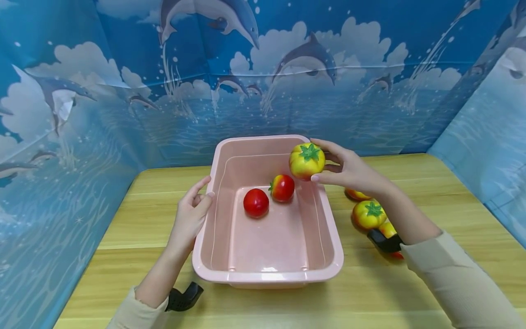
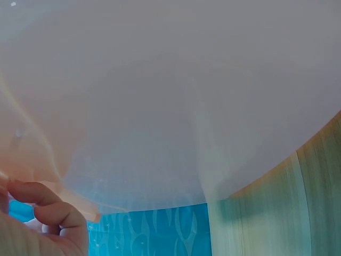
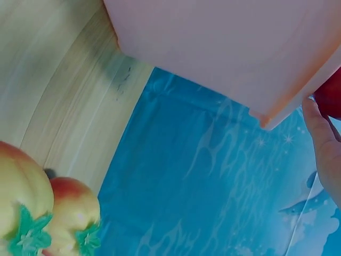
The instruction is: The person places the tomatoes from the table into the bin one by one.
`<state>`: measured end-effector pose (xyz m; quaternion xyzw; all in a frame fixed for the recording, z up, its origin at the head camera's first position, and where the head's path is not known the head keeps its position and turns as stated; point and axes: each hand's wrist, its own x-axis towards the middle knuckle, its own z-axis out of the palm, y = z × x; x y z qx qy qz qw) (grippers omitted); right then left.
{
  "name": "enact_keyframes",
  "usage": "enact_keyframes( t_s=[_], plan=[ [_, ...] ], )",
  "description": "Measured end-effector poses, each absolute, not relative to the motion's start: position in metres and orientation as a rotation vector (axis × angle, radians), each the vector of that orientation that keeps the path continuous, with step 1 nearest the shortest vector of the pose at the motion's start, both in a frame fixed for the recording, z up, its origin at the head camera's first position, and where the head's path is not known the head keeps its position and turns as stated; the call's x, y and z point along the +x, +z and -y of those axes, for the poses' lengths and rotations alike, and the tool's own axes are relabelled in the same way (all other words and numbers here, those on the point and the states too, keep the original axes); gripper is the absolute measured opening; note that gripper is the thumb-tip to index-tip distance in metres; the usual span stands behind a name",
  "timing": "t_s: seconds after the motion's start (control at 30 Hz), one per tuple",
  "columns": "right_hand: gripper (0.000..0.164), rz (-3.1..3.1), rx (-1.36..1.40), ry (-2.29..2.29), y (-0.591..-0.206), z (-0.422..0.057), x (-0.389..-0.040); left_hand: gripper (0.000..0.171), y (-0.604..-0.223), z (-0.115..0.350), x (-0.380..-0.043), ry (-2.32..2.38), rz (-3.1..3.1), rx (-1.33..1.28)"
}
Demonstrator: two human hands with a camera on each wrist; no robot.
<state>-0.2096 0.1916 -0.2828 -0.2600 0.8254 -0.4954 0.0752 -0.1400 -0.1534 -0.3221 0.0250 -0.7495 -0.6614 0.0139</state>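
Observation:
A pink plastic basin (image 1: pixel 267 277) stands on the table, with two red toy tomatoes inside: a round red one (image 1: pixel 256 203) and a red-and-yellow one (image 1: pixel 282 188) with a green leaf. At the basin's left rim is my left hand (image 1: pixel 192 212), its thumb and index finger holding the edge and the other fingers bent. Over the far right rim, my right hand (image 1: pixel 343 167) grips a yellow ribbed toy tomato (image 1: pixel 304 165) by its side, green leaf facing up. In the right wrist view, that tomato's red underside (image 3: pixel 330 96) shows by the fingers.
Several more yellow-red toy tomatoes (image 1: pixel 368 214) lie on the wooden table (image 1: pixel 156 192) to the right of the basin, partly hidden under my right forearm. A blue dolphin-print cloth (image 1: pixel 263 100) hangs behind the table and along both sides.

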Motion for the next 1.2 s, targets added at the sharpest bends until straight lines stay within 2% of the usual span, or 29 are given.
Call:
enact_keyframes(
  t_s=[0.3, 0.7, 0.9, 1.2],
  plan=[
    [0.068, -2.551, -0.742, -1.469, -0.283, -0.213, -0.199, 0.047, -0.323, 0.153, -0.140, -2.059, 2.342, 0.081],
    [0.062, -2.700, -0.626, -1.400, -0.282, -0.268, -0.181, 0.045, -0.322, 0.152, -0.140, -2.050, 2.340, 0.090],
    [0.059, -2.725, -0.516, -1.314, -0.295, -0.299, -0.172, 0.046, -0.322, 0.152, -0.140, -2.053, 2.339, 0.083],
    [0.059, -2.723, -0.512, -1.279, -0.321, -0.337, -0.155, 0.046, -0.322, 0.152, -0.139, -2.031, 2.344, 0.082]
  ],
)
